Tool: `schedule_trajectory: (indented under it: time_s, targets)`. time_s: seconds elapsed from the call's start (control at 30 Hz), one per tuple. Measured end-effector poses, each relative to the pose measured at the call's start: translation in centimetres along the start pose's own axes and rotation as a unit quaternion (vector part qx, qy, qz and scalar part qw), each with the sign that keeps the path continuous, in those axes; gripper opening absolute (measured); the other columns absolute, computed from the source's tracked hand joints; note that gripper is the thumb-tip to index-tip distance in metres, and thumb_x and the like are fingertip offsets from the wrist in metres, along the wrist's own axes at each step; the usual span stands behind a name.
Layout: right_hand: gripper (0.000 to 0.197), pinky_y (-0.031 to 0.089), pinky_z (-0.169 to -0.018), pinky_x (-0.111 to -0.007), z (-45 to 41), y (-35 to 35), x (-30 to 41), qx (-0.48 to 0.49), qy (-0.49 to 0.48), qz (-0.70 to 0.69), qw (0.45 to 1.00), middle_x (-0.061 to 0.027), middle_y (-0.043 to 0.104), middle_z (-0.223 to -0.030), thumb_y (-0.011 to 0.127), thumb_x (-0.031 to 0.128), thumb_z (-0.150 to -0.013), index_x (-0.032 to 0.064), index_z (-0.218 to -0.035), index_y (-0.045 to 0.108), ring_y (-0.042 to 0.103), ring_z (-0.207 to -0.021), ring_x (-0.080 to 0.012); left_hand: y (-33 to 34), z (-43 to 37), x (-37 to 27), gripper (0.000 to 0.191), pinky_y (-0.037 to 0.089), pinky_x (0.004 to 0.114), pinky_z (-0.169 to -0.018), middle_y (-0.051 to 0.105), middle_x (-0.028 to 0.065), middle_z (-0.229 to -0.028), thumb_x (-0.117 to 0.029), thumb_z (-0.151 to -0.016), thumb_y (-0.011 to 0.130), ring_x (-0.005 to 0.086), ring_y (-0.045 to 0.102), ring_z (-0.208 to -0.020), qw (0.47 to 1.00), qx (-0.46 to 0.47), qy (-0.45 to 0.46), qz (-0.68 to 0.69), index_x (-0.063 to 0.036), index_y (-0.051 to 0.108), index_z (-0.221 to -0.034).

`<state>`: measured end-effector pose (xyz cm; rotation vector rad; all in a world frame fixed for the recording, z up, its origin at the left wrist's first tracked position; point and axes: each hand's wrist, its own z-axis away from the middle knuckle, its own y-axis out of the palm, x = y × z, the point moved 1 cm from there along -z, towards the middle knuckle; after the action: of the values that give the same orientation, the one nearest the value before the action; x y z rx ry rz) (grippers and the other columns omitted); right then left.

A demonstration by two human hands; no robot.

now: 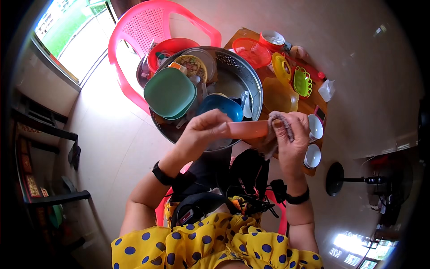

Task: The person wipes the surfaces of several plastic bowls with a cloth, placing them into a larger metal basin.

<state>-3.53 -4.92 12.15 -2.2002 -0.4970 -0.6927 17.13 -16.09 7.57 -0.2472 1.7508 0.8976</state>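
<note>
My left hand (209, 128) grips one end of a pink plastic dish (248, 129), seen edge-on. My right hand (293, 134) holds a greyish cloth (271, 145) against the dish's other end. Both hands are above the near rim of a large perforated metal basin (258, 95). Green square plates (169, 91) lie in its left part, beside a patterned yellow-rimmed dish (193, 66). Nearer my left hand is a blue bowl (224, 107), partly hidden by that hand, with a white spoon (247, 107) to its right.
A pink plastic chair (142, 28) stands behind the basin. The wooden table (245, 33) at right bears a red basket (252, 52), an orange-yellow bowl (280, 95), a lime-green basket (303, 82) and two white bowls (315, 127). Black cords (258, 201) lie across my lap.
</note>
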Motion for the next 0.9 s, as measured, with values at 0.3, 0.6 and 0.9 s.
schedule_trajectory:
  time_s: [0.3,0.6,0.9]
  targets:
    - [0.020,0.046,-0.086,-0.025,1.6,-0.2,-1.9,0.008,0.172,-0.228,0.958,-0.0036,0.058,-0.100,0.065,0.016,-0.097,-0.0009,-0.106,0.064,0.057,-0.095,-0.0118,-2.4,-1.1,1.7,0.024,0.051,0.043,-0.092,0.068,0.0100,-0.105,-0.020,-0.097,0.060,0.0221,0.066,-0.099,0.949,-0.018,-0.044,0.310,-0.0010,0.060,-0.111]
    - [0.019,0.048,-0.084,-0.029,0.4,-1.0,-0.3,-0.059,0.085,-0.076,0.992,-0.0055,0.059,-0.099,0.068,0.015,-0.095,0.0015,-0.107,0.064,0.059,-0.092,-0.0162,-1.6,-0.9,1.8,0.027,0.046,0.049,-0.100,0.066,0.0099,-0.110,-0.018,-0.095,0.063,0.0217,0.065,-0.103,0.934,-0.011,-0.064,0.352,-0.0022,0.058,-0.116]
    - [0.029,0.034,-0.087,-0.039,-2.1,0.6,5.2,0.013,-0.166,0.181,0.969,-0.0034,0.058,-0.099,0.077,0.010,-0.079,0.0118,-0.107,0.069,0.057,-0.093,-0.0200,3.0,-0.9,2.6,0.018,0.049,0.030,-0.091,0.066,0.0051,-0.104,-0.016,-0.103,0.052,0.0153,0.063,-0.098,0.972,0.024,-0.113,0.204,-0.0028,0.061,-0.113]
